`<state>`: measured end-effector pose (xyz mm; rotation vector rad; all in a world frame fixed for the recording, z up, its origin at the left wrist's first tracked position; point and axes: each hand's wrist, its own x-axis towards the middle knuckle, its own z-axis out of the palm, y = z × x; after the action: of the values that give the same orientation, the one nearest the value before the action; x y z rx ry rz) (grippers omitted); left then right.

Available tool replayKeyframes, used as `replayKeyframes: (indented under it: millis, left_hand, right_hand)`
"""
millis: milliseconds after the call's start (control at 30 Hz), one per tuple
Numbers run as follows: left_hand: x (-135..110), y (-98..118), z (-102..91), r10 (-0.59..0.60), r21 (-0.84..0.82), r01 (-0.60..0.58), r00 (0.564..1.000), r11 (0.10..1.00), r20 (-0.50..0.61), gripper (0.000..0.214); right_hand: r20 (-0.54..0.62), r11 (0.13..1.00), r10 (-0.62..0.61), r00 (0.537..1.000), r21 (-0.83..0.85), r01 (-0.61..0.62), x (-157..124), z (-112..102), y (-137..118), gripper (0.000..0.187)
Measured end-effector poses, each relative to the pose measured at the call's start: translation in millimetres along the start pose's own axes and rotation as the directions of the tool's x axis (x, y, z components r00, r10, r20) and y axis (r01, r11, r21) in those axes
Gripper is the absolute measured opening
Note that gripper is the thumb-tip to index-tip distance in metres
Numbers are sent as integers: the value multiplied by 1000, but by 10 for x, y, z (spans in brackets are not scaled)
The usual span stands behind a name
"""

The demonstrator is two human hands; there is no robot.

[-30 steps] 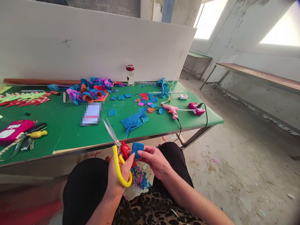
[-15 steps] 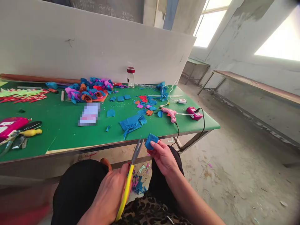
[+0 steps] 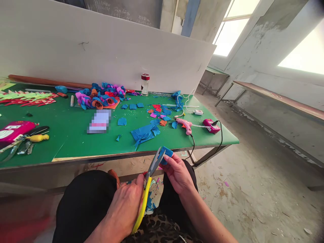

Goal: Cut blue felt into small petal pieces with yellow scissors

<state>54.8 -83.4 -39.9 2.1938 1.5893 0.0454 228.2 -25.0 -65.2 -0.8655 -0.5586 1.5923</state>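
Observation:
My left hand (image 3: 126,204) is closed round yellow-handled scissors (image 3: 143,206), their blades pointing up and slightly parted. A small folded piece of blue crepe paper (image 3: 167,153) is pinched between the thumb and fingers of my right hand (image 3: 178,173). The blade tips overlap the left edge of that piece; whether they are cutting in, I cannot tell. Both hands are above my lap, in front of the table edge. Beyond them on the green table (image 3: 83,148) lie a larger crumpled blue sheet (image 3: 144,134) and several small blue, red, orange and pink pieces (image 3: 158,109).
A pink glue gun (image 3: 184,125) with a black cord lies at the right, near a magenta box (image 3: 211,126). Bunched paper flowers (image 3: 100,96) and a red-lidded jar (image 3: 145,85) stand at the back. Pliers with yellow handles (image 3: 37,137) lie left. Scraps litter the floor.
The scissors have moved up and right, so their blades now reach the blue piece. The right hand has turned the piece slightly. The view has shifted a little.

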Motion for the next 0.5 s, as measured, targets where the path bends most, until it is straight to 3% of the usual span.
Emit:
replayKeyframes:
  millis: [500]
  left_hand:
    - [27, -43, 79, 34, -38, -34, 999, 999, -15, 19]
  right_hand:
    - [30, 999, -33, 999, -27, 33, -12, -35, 10, 24]
